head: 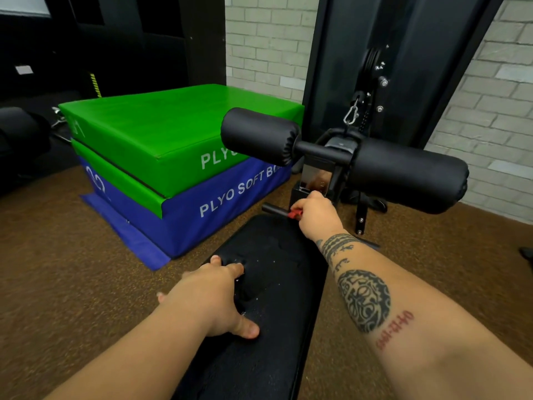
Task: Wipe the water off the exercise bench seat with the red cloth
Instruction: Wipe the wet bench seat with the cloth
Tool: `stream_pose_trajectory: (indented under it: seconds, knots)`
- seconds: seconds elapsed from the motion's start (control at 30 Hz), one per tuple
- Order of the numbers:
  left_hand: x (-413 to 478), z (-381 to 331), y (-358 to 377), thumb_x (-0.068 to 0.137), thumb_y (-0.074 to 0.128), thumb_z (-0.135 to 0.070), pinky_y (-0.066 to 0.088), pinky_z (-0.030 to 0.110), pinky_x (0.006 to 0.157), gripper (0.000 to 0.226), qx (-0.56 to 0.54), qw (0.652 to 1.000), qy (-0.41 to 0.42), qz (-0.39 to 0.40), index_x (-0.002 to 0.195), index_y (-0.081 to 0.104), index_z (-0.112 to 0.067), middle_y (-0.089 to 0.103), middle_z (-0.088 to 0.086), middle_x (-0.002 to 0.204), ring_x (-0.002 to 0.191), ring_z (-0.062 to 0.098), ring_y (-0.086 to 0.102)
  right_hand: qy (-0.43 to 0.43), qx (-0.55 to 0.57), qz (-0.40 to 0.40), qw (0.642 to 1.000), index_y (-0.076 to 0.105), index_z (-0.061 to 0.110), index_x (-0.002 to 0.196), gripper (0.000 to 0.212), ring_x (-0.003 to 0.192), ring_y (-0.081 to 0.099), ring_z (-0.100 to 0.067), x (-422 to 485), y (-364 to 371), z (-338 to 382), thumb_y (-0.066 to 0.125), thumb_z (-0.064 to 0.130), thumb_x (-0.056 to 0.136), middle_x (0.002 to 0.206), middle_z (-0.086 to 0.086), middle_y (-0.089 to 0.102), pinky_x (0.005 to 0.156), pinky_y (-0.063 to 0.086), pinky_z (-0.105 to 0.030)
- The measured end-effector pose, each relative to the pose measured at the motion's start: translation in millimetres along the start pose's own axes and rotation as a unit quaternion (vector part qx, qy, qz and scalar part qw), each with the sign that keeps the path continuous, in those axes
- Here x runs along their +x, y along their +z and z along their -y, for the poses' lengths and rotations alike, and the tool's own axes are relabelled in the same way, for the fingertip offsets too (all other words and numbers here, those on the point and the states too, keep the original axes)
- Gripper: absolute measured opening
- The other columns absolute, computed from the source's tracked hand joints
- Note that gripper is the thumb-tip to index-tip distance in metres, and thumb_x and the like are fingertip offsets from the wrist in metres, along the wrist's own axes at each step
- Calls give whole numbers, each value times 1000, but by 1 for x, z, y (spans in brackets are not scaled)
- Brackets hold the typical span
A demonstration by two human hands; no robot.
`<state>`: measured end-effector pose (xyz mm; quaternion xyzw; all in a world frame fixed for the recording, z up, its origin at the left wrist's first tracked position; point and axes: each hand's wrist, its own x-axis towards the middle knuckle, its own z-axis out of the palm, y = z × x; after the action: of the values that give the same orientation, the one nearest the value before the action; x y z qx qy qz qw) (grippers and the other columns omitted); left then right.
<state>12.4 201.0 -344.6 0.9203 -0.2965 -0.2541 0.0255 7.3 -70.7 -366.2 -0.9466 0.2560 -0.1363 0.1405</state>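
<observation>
- At the far left, a green box (173, 125) sits stacked on a blue box (219, 220) on the brown floor (72, 255), just beside the seat's left edge.
- My view has the left hand (213, 295) lying flat on the black seat (282, 272), its fingers (235, 268) spread wide and the thumb pressed down nearer me.
- Small water drops (243, 313) glint on the seat right around that hand.
- The seat runs away from me up the middle, between the two forearms.
- At its far end a short black bar (274, 209) sticks out to the left.
- A small red piece (294, 214) shows where the bar meets the right hand; I cannot tell whether it is the cloth or part of the machine.
- The right hand (315, 215) reaches past the seat's far end, fingers curled tight around that red piece.
- Above it a padded roller bar (403, 174) crosses in front of the black machine column (360, 39).
- A pale brick wall (490, 111) stands at right.
</observation>
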Motion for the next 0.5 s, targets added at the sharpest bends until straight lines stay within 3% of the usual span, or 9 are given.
stream_pose_trajectory:
  seconds: [0.07,0.13,0.27,0.33,0.5]
  knots:
    - [0,0,-1,37,83,-73,35,64,108,132,-3,1000,-2,5,148,14,-54,-1,-4,167,148,36,22,-5,4,-49,999,71,28,117,35,110,53,-36,-2,-3,1,60,11,89,114,-6,48,100,47,-42]
    - [2,1,0,36,83,-72,35,64,108,132,-8,1000,-4,5,148,15,-54,0,-3,167,147,37,23,-74,58,-70,993,73,24,115,33,103,58,-28,-5,-4,12,64,10,87,108,-3,53,98,48,-38]
    - [4,0,1,32,80,-75,37,63,107,134,4,1000,-1,3,148,16,-53,1,-1,167,147,37,24,-206,26,41,977,76,26,113,27,100,58,-23,-6,10,40,74,24,87,104,-1,59,96,46,-31]
    - [4,1,1,32,79,-76,38,63,107,135,4,1000,-1,0,148,15,-53,1,-2,167,147,36,24,-191,3,43,981,74,30,114,26,102,54,-25,0,19,42,70,24,89,104,0,58,96,45,-34]
    - [2,3,2,36,79,-75,38,63,106,132,2,1000,5,-2,148,13,-54,1,-4,167,147,36,23,-43,-19,24,999,74,28,110,21,106,58,-36,18,15,34,65,27,91,110,-9,55,96,50,-42]
